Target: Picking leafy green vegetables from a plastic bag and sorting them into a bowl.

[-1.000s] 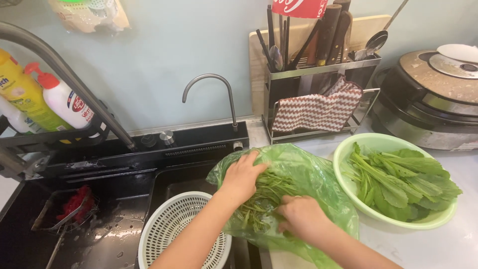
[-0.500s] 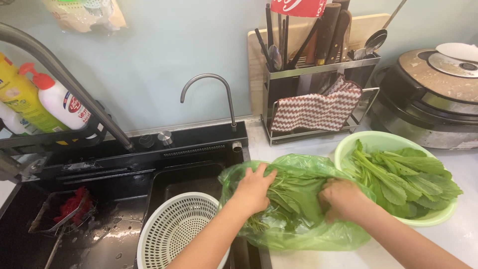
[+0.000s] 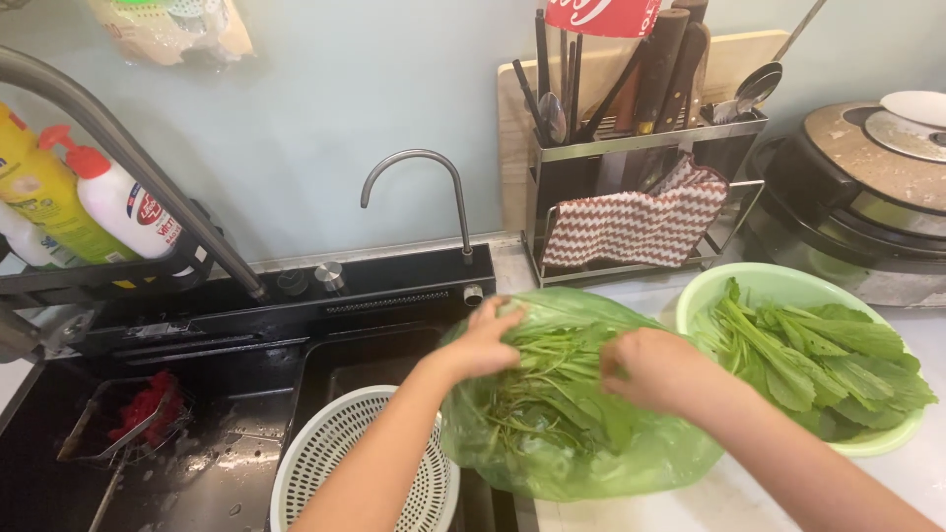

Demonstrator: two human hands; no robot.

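While both hands work the greens: left hand grip holding green bag edge | right hand grip closed on leafy stems | green bowl beside.

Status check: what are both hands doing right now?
Left hand and right hand both inside the green plastic bag, on leafy greens. Green bowl of greens alongside. Nothing in the way.

— What packaging was seen on the left?

— A white pump bottle with a red cap and a red-and-blue label was stood beside a yellow bottle on the dark rack.

— And elsewhere?

— A translucent green plastic bag of leafy stems was laid on the counter's edge; a red label was glimpsed up top.
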